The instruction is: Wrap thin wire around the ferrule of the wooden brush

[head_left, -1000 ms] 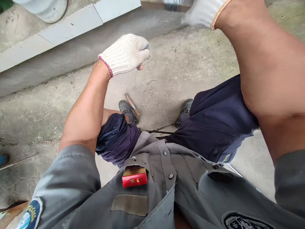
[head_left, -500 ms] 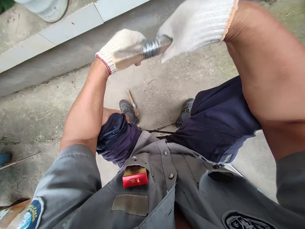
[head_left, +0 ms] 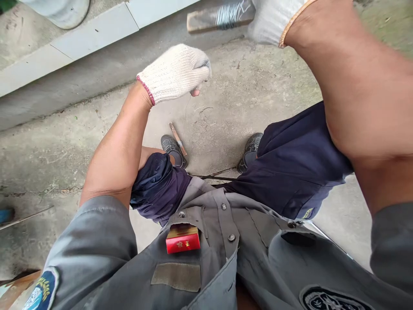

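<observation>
My left hand (head_left: 177, 71), in a cream knitted glove with a dark red cuff, is closed in a fist in front of me. A faint thin strand seems to hang below it; what the fingers grip is hidden. Farther forward and to the right, my right hand (head_left: 271, 21), in a white glove with an orange-edged cuff, grips one end of a wooden stick (head_left: 203, 21). Silvery wire (head_left: 230, 15) is wound around the middle of this stick. Motion blurs the right hand, and its upper part lies beyond the frame's top edge.
Another wooden stick (head_left: 177, 137) with a wire winding lies on the concrete ground beside my left shoe (head_left: 172, 148). A low wall with a tiled ledge (head_left: 97, 32) runs across the upper left, bearing a pale rounded pot (head_left: 64, 10). A red box (head_left: 183, 242) sticks out of my shirt pocket.
My right hand has moved up and forward with the wire-wound stick, away from my left hand. The left fist has shifted slightly right and down, and the stick no longer overlaps it.
</observation>
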The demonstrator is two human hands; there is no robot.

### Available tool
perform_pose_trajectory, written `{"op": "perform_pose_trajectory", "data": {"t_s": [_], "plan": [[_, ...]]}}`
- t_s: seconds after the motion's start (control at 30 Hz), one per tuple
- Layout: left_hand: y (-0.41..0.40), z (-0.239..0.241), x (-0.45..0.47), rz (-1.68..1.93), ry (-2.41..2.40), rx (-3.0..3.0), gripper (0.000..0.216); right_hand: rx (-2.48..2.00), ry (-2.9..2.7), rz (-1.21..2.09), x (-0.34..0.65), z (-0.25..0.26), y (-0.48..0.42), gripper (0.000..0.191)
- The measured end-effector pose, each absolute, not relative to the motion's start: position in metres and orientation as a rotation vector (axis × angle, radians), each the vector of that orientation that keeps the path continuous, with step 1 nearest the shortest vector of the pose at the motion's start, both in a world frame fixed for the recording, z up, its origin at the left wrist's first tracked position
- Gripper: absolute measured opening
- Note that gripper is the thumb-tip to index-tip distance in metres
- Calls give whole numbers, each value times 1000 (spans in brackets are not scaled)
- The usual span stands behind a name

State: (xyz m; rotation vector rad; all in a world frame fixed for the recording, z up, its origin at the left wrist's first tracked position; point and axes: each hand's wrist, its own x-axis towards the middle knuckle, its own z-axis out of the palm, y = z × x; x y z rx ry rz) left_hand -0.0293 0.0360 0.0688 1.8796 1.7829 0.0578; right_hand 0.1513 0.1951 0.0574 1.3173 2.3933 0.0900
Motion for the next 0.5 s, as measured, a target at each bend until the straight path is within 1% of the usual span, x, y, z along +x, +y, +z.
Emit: {"op": "perform_pose_trajectory", "data": {"t_s": [0.1,0.17,0.3,0.37,0.43,0.5], "plan": [[38,72,-33,127,1821,1947,43,1125,2316,82,150,46,190,42],[40,71,-41,173,1842,1991,44,959,2292,-1,150,37,184,42],[45,61,-55,168,1910,1966,46,530,2353,-208,153,38,171,49],[47,57,-57,70,1936,1949,49,530,2448,-271,158,52,166,53],[49,54,-55,-27,1940,1912,51,679,2574,-337,162,67,164,55],[49,53,-50,-29,1909,1868,52,860,2640,-420,163,78,166,58]]}}
